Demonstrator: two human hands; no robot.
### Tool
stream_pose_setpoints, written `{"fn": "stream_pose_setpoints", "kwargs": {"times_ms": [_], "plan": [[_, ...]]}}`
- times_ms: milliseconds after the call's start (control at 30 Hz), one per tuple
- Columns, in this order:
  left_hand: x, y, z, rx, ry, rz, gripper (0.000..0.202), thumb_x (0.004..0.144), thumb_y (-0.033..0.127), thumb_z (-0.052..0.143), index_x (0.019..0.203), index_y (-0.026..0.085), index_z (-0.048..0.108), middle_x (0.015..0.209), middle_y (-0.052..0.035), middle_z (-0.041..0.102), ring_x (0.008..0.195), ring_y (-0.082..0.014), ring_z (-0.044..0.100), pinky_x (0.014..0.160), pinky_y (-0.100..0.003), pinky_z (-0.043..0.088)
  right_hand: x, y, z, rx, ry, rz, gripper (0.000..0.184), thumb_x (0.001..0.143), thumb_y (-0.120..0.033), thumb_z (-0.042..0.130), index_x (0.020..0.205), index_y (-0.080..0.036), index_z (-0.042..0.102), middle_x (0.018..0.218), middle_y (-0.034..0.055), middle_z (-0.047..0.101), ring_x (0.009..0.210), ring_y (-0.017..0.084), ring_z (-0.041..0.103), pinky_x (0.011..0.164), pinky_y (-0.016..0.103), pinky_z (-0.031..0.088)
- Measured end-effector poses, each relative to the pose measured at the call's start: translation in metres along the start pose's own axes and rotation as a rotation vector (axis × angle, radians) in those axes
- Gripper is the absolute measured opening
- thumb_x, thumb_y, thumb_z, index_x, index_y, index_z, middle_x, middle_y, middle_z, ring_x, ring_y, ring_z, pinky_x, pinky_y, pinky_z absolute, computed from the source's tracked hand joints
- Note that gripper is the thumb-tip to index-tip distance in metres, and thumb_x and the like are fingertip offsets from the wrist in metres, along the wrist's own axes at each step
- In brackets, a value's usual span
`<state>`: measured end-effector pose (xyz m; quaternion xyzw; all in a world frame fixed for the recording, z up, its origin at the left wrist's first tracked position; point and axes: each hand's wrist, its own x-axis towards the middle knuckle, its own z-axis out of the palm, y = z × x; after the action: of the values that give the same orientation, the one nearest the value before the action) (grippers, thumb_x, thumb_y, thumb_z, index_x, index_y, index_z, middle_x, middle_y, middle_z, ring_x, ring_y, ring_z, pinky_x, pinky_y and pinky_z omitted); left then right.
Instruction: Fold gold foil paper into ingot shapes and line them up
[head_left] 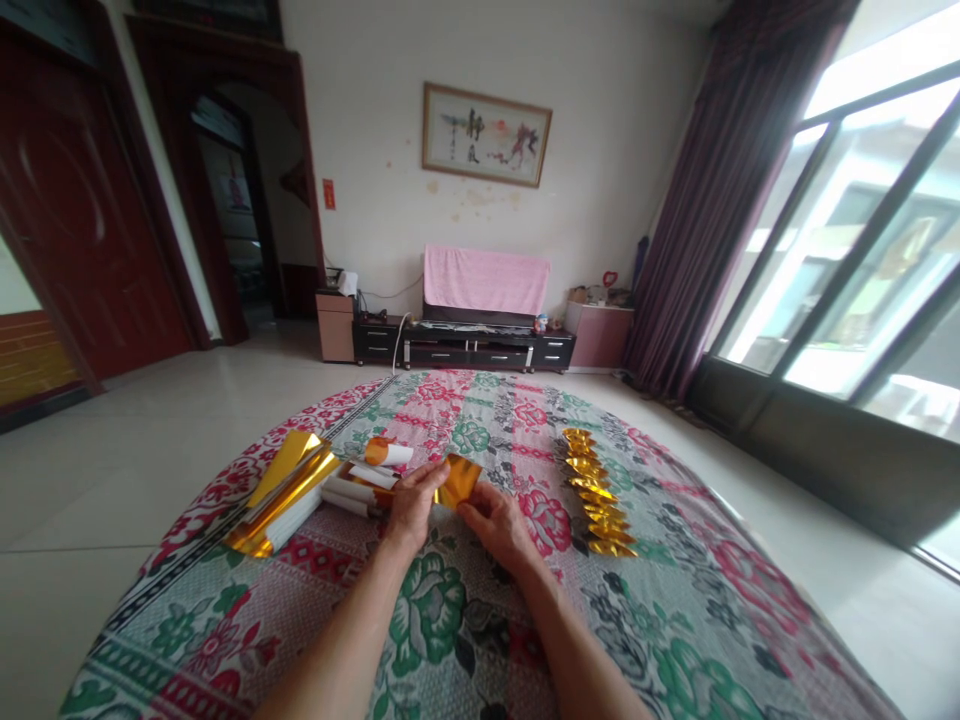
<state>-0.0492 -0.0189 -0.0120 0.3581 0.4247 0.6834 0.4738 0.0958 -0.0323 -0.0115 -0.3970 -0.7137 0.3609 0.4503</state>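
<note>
Evidently both hands share one small gold paper (460, 480), which sits between them above the table. The left hand (411, 508) pinches it at its left side, thumb on top and pointing across; the right hand (496, 522) has closed on the lower right corner. Holding it from two sides probably stops so thin and shiny a piece from curling, and gives each thumb an edge to press on. Exactly how the fingers lie beneath it is hidden.

Left of the grip lie larger gold sheets (289, 500), partly rolled, with white rolls (349, 495) between them and the left hand. They look loosely heaped, likely because that side is just a supply within easy reach. A small curled piece (388, 452), gold and white, rests just beyond the left hand.

Right of the grip, apart from the right hand, pointed gold shapes (600, 495) form a close row running away from the body, presumably lined up so that they stay neat and uncrushed. Under everything spreads a flowered cloth (427, 610), whose woven surface may help light paper stay put.
</note>
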Motion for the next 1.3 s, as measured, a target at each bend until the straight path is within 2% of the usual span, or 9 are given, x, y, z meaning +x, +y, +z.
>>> {"fn": "stream_pose_setpoints", "kwargs": {"times_ms": [100,400,567,700,900,1100,1300], "plan": [[0.001,-0.001,0.000,-0.001,0.003,0.005,0.038,0.054,0.039,0.075,0.083,0.014,0.072,0.072,-0.0034,0.068,0.070,-0.0157,0.058,0.066,-0.026,0.041,0.000,-0.001,0.000,0.017,0.007,0.009,0.012,0.074,-0.029,0.058,0.078,-0.017,0.061,0.062,-0.0030,0.057,0.053,0.009,0.045,0.048,0.019,0.034],[0.004,-0.006,0.000,-0.008,0.000,-0.004,0.039,0.054,0.039,0.076,0.083,0.013,0.071,0.072,-0.0048,0.069,0.070,-0.0169,0.059,0.068,-0.027,0.043,0.000,0.004,0.000,0.075,-0.027,0.005,0.020,0.076,-0.032,0.057,0.089,-0.018,0.063,0.071,-0.0008,0.062,0.059,0.011,0.052,0.053,0.020,0.039],[0.000,-0.003,0.001,0.019,-0.048,0.005,0.037,0.056,0.041,0.074,0.082,0.015,0.071,0.071,-0.0034,0.069,0.068,-0.0169,0.059,0.065,-0.027,0.043,0.002,0.009,0.001,0.168,0.052,0.045,0.023,0.076,-0.038,0.056,0.086,-0.017,0.061,0.073,0.0009,0.063,0.064,0.013,0.055,0.056,0.021,0.042],[-0.002,-0.002,0.001,0.009,-0.080,-0.004,0.036,0.058,0.041,0.073,0.083,0.016,0.072,0.072,-0.0035,0.069,0.069,-0.0177,0.060,0.065,-0.027,0.044,0.002,0.009,0.000,0.191,0.039,0.080,0.023,0.074,-0.040,0.058,0.077,-0.017,0.060,0.066,-0.0008,0.061,0.058,0.011,0.052,0.051,0.020,0.039],[-0.002,0.000,0.002,0.016,-0.078,-0.008,0.035,0.057,0.037,0.074,0.084,0.016,0.072,0.070,-0.0030,0.069,0.067,-0.0170,0.060,0.065,-0.027,0.044,0.003,0.003,-0.001,0.251,0.145,0.066,0.027,0.075,-0.043,0.058,0.082,-0.018,0.062,0.069,0.0006,0.063,0.061,0.013,0.056,0.055,0.022,0.043],[-0.003,-0.001,0.001,0.033,-0.107,-0.033,0.036,0.058,0.037,0.073,0.087,0.015,0.072,0.072,-0.0045,0.069,0.068,-0.0189,0.061,0.066,-0.029,0.046,0.003,0.007,-0.002,0.246,0.202,0.101,0.027,0.073,-0.044,0.059,0.068,-0.017,0.060,0.058,-0.0001,0.060,0.052,0.012,0.052,0.050,0.022,0.041],[-0.001,-0.003,0.000,0.064,-0.083,0.011,0.036,0.057,0.036,0.074,0.086,0.015,0.072,0.074,-0.0055,0.069,0.073,-0.0190,0.061,0.071,-0.029,0.045,0.001,0.003,-0.006,0.232,0.238,0.098,0.030,0.077,-0.046,0.053,0.076,-0.017,0.062,0.061,0.0009,0.061,0.056,0.013,0.055,0.054,0.023,0.044]]}}
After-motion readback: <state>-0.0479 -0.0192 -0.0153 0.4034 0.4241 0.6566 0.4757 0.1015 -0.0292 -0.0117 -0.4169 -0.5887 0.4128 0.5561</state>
